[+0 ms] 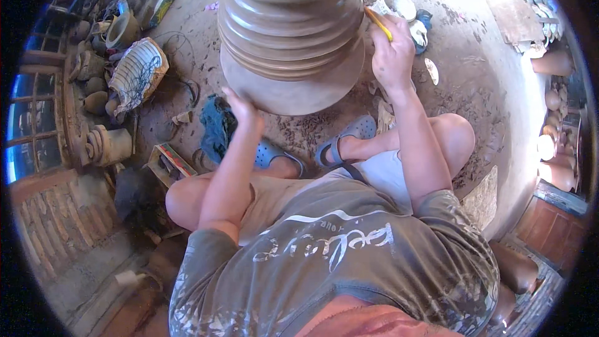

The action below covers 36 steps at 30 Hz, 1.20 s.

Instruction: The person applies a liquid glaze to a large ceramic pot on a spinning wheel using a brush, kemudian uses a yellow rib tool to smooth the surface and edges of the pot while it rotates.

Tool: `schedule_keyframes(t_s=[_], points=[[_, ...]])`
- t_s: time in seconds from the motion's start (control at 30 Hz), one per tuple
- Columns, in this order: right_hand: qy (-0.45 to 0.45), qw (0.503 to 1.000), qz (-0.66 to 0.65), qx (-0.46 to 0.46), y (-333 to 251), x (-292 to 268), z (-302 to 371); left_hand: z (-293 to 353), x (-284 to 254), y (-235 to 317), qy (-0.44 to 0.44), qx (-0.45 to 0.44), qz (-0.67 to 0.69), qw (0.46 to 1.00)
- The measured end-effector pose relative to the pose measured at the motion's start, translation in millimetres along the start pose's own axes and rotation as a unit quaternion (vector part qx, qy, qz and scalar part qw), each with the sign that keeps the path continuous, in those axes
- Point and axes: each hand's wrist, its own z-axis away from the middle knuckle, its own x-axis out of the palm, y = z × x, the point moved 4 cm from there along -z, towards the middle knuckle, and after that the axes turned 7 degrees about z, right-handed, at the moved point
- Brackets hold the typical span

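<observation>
Yellow tool sits pinched in the right hand beside the ridged pot, the grip of the left hand unclear.

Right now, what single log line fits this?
Left hand: by grey disc | Right hand: holds yellow tool beside ridged pot

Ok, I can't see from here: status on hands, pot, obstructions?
Right hand gripping yellow tool, tip beside ribbed clay pot. Left hand at rim of potter's wheel, contact unclear. Teal cloth close by, blocking neither hand.
</observation>
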Motion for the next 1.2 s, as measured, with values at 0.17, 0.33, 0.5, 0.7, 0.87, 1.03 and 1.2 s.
schedule_keyframes(t_s=[0.17, 0.33, 0.5, 0.7, 0.87, 1.03, 1.2], points=[[-0.025, 0.999, -0.024, 0.018, -9, 15, -10, 85, -2, -118, -0.008, -0.087, -0.197, 0.977], [-0.041, 0.997, -0.051, 0.036, -11, 11, -4, 79, 3, -85, -0.009, -0.130, -0.089, 0.988], [-0.036, 0.998, -0.048, 0.019, -16, 6, 3, 24, 15, -18, 0.019, 0.062, -0.082, 0.995], [-0.035, 0.998, -0.050, 0.028, -9, 8, 3, 118, -4, -160, -0.123, -0.240, -0.190, 0.944], [-0.039, 0.998, -0.033, 0.029, -6, -2, 5, 43, 31, -22, -0.015, -0.007, -0.017, 1.000], [-0.038, 0.997, -0.049, 0.035, -21, 8, 3, 35, 7, -58, 0.074, 0.091, -0.062, 0.991], [-0.037, 0.997, -0.062, 0.021, -20, 15, 7, 118, 11, -136, -0.128, -0.240, -0.160, 0.949]])
